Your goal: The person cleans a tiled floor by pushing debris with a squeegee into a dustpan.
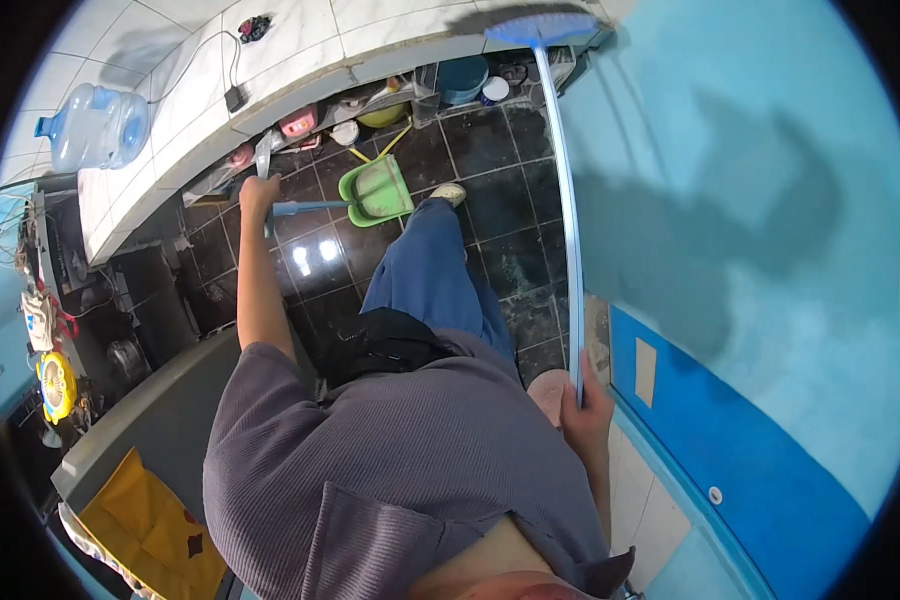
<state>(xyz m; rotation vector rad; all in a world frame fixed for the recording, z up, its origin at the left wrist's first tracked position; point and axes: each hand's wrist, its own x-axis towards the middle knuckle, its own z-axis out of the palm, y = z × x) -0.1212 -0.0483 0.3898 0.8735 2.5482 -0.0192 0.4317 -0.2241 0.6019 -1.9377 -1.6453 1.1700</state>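
Note:
My left hand [259, 191] is stretched out forward and closed around the blue handle [308, 208] of a green dustpan [378, 189]. The pan rests on the dark tiled floor [505, 205] just below the counter. My right hand [583, 404] grips the near end of a long light-blue broom pole [568, 220]. The pole runs along the blue wall, and its blue brush head [540, 28] is far ahead by the counter's end. My foot in a pale shoe [450, 192] stands right beside the dustpan.
A white tiled counter [170, 110] carries a large water jug [95, 125] and a plugged-in cable. Under it sit pink containers, a blue bucket [462, 78] and small items. The blue wall [760, 250] is close on the right. A yellow cloth [150, 530] lies on a grey surface at lower left.

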